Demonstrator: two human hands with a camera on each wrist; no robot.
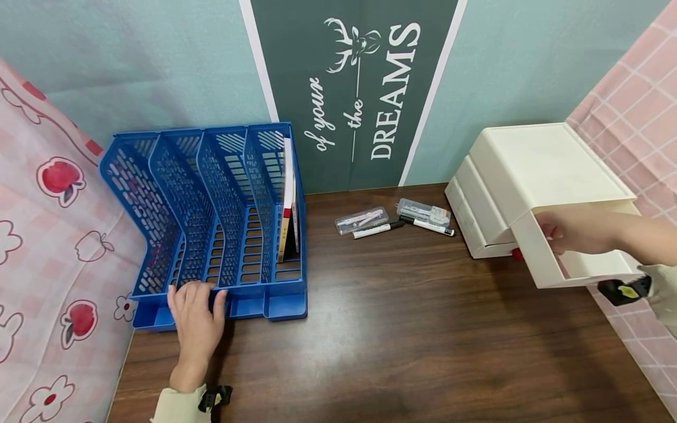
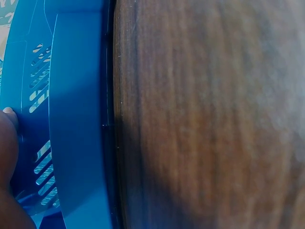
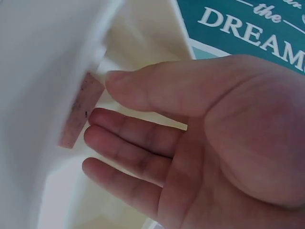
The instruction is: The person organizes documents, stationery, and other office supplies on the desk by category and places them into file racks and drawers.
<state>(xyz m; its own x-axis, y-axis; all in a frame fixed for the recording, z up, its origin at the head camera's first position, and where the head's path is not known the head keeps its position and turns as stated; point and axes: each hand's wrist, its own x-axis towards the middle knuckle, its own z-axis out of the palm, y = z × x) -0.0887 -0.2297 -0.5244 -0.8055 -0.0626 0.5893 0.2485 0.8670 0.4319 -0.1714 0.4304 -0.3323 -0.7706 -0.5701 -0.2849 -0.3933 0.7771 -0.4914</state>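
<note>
White plastic drawer point(image 1: 539, 252), frame right: pulled out.
Right hand point(image 1: 568, 229): inside; grasp, we cannot tell.
Left hand point(image 1: 197, 320): grips blue plastic rack point(image 1: 275, 286).
Flat pink piece point(image 3: 80, 114): seemingly not out.

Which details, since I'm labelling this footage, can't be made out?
Left hand, left wrist view: mostly cut off by the left edge.
Markings on the pink strip, right wrist view: too blurred.
Title on the book, head view: lettering too small.
Floor of the open drawer, head view: partly hidden by the right hand.
</note>
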